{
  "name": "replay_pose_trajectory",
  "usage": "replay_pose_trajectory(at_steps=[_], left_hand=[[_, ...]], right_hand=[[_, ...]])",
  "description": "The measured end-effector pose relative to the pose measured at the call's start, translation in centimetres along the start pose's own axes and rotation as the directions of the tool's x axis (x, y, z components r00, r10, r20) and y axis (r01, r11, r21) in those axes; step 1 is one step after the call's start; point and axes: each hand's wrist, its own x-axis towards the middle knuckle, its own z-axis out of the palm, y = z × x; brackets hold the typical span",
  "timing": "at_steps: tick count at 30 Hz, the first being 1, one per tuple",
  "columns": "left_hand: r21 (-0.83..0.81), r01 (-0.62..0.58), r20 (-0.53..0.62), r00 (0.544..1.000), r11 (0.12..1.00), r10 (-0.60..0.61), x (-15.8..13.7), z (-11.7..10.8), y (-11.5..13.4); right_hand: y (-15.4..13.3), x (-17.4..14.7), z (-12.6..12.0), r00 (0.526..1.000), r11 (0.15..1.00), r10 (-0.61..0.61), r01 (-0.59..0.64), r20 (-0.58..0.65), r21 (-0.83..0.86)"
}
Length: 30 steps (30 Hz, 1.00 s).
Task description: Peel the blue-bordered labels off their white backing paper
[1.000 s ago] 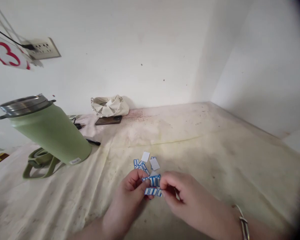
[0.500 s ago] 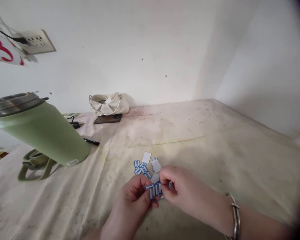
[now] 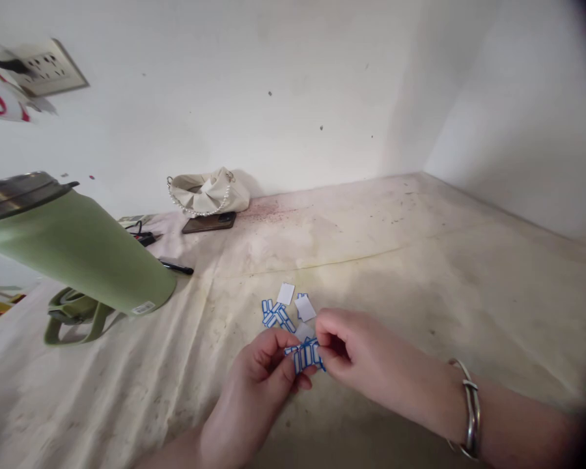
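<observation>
Between thumb and fingers, my left hand (image 3: 268, 374) grips small blue-and-white pieces (image 3: 306, 356), printed with blue-edged white bars, at their left side. My right hand (image 3: 344, 345) is closed in a pinch at the right end of the same pieces; its fingertips partly hide them. Just beyond the hands, more blue-and-white pieces (image 3: 278, 316) lie in a loose cluster on the cloth. Among them are a plain white square (image 3: 286, 293), another white square (image 3: 305, 308) overlapping a striped piece, and one more partly behind the held pieces.
A tall green tumbler (image 3: 88, 254) stands at left, beside a green handled lid (image 3: 75, 319). Further back are a black pen (image 3: 176, 267), a phone (image 3: 209, 222) and a cream handbag (image 3: 208, 192). The table bears a creased, stained cloth (image 3: 420, 273) and meets the white wall (image 3: 322, 85).
The camera view has shifted slightly, so the scene sits higher in the picture. Both hands still grip the blue-and-white pieces, and the cluster on the cloth looks the same.
</observation>
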Motion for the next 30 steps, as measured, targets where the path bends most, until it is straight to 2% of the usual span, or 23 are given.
replay_pose_trajectory(at_steps=[4,9,13,15,21,25,27,30], left_hand=[[-0.012,-0.030,0.042,0.999,0.999,0.030,-0.2,-0.1,0.0],[0.030,0.013,-0.023,1.000,0.999,-0.013,0.0,0.1,-0.1],[-0.088,0.022,-0.016,1.000,0.996,-0.023,0.3,0.1,0.0],[-0.096,0.027,-0.005,1.000,0.995,-0.028,0.4,0.0,0.1],[-0.028,0.031,0.028,0.999,0.999,-0.030,0.3,-0.2,0.3],[-0.030,0.034,0.001,0.999,0.999,-0.034,0.1,0.0,0.3],[-0.083,0.023,-0.033,0.999,0.996,-0.026,0.2,0.0,0.3],[-0.191,-0.003,-0.095,0.995,0.982,-0.016,0.3,0.1,0.2]], right_hand=[[-0.2,-0.2,0.1,1.000,1.000,-0.023,0.023,0.016,-0.007],[-0.3,-0.5,0.1,0.999,0.998,-0.044,0.043,0.023,0.043],[0.0,-0.6,0.1,0.972,0.969,-0.236,0.234,0.012,0.076],[0.3,-0.6,0.1,0.958,0.958,-0.285,0.283,0.046,0.040],[0.5,-0.5,0.0,0.956,0.958,-0.282,0.285,0.082,-0.030],[0.5,-0.4,-0.1,0.957,0.959,-0.282,0.284,0.074,-0.016],[0.6,-0.3,-0.2,0.964,0.965,-0.262,0.261,0.032,0.030],[1.0,0.1,-0.7,0.984,0.984,-0.161,0.165,-0.072,0.062]])
